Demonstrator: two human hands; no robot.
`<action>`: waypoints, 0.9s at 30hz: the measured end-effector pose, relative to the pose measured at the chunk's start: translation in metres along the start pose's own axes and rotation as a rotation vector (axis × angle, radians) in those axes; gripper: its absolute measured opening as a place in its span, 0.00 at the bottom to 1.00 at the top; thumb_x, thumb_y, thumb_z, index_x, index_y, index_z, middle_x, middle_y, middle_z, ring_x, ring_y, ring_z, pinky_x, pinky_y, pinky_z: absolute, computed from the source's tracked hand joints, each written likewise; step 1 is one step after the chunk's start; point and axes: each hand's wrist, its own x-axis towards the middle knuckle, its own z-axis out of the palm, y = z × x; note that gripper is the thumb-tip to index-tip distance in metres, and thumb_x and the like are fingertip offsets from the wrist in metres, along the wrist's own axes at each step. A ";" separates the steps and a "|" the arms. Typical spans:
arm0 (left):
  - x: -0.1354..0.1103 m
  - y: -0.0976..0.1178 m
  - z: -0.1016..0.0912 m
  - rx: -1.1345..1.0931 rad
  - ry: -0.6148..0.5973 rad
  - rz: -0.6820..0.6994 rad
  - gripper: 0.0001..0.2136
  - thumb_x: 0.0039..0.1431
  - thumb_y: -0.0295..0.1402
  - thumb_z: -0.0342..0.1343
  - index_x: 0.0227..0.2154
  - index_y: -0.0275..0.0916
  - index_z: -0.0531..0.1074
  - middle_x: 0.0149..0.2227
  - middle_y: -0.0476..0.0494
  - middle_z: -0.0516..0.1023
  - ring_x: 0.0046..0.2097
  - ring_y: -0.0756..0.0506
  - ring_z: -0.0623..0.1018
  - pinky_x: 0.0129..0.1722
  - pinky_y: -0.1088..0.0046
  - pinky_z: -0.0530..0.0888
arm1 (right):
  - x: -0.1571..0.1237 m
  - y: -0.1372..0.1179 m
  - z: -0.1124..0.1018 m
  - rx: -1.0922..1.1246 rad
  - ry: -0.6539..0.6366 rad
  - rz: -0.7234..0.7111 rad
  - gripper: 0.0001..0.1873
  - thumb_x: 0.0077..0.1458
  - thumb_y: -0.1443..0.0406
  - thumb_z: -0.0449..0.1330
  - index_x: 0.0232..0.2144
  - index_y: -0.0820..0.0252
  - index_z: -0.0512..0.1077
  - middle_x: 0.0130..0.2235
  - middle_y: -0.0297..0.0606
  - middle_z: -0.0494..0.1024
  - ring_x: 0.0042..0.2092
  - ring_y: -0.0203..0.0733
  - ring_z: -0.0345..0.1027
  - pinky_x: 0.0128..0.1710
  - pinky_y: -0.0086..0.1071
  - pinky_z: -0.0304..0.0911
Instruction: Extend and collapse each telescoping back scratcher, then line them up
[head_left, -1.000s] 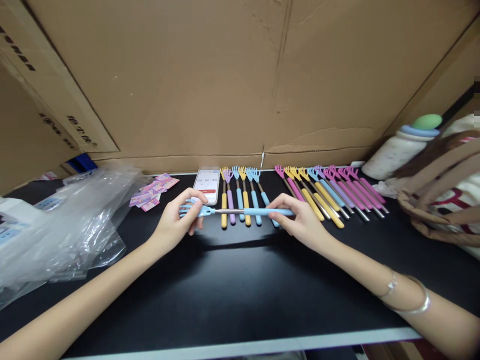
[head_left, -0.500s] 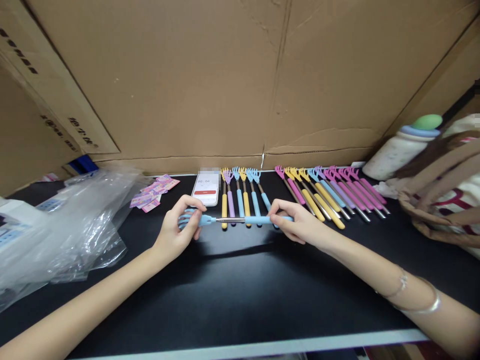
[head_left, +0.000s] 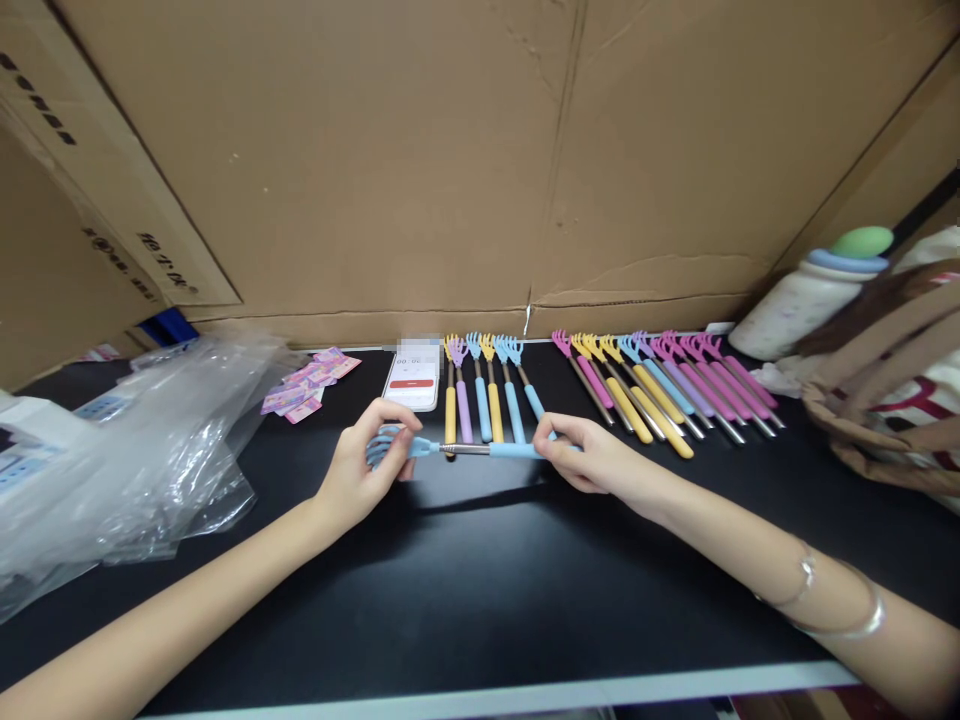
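A light blue back scratcher [head_left: 513,451] with a short metal shaft lies level between my hands, above the black table. My left hand [head_left: 373,455] is closed round its claw end, the claw partly covered by the fingers. At the other end my right hand [head_left: 579,453] pinches the blue handle, whose tip the fingers hide. Just behind, a row of back scratchers in yellow, purple and blue lies claws away from me, among them a purple one [head_left: 465,410]. Farther right lies a larger group in pink, yellow, blue and purple, including a yellow one [head_left: 628,410].
Clear plastic bags [head_left: 187,460] are heaped at the left. Pink-purple cards [head_left: 311,382] and a phone [head_left: 412,375] showing a timer lie near the back. A white bottle [head_left: 806,305] and a brown-and-white bag [head_left: 885,390] stand at the right. Cardboard [head_left: 390,170] walls the back.
Both hands still hold the blue back scratcher. The left hand has shifted slightly right and down, and the visible metal shaft looks a little shorter.
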 end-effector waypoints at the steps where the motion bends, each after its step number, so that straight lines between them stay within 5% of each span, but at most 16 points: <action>1: 0.000 0.000 0.001 -0.022 -0.003 -0.027 0.04 0.63 0.33 0.48 0.35 0.39 0.62 0.16 0.57 0.66 0.17 0.54 0.69 0.20 0.81 0.66 | 0.000 -0.001 0.001 -0.024 0.032 -0.006 0.19 0.50 0.49 0.58 0.27 0.58 0.60 0.13 0.19 0.52 0.14 0.24 0.39 0.14 0.23 0.35; 8: -0.001 0.006 0.005 -0.126 -0.051 -0.232 0.09 0.63 0.40 0.48 0.36 0.39 0.61 0.17 0.57 0.66 0.15 0.55 0.65 0.17 0.82 0.63 | -0.005 -0.009 -0.001 -0.359 0.236 -0.251 0.13 0.53 0.55 0.57 0.25 0.59 0.64 0.19 0.27 0.62 0.20 0.29 0.53 0.21 0.25 0.49; 14: 0.001 0.013 0.010 -0.139 -0.047 -0.348 0.12 0.61 0.45 0.48 0.37 0.40 0.61 0.14 0.60 0.57 0.13 0.57 0.57 0.12 0.85 0.54 | -0.010 -0.009 0.001 -0.587 0.315 -0.377 0.12 0.55 0.56 0.55 0.28 0.58 0.66 0.20 0.28 0.65 0.21 0.31 0.54 0.22 0.26 0.48; 27: 0.000 0.018 0.013 -0.154 -0.032 -0.346 0.11 0.61 0.43 0.49 0.38 0.41 0.61 0.14 0.60 0.58 0.13 0.56 0.58 0.15 0.84 0.56 | -0.013 0.002 0.001 -0.867 0.435 -0.668 0.15 0.57 0.52 0.54 0.29 0.57 0.68 0.20 0.31 0.71 0.18 0.31 0.59 0.23 0.27 0.53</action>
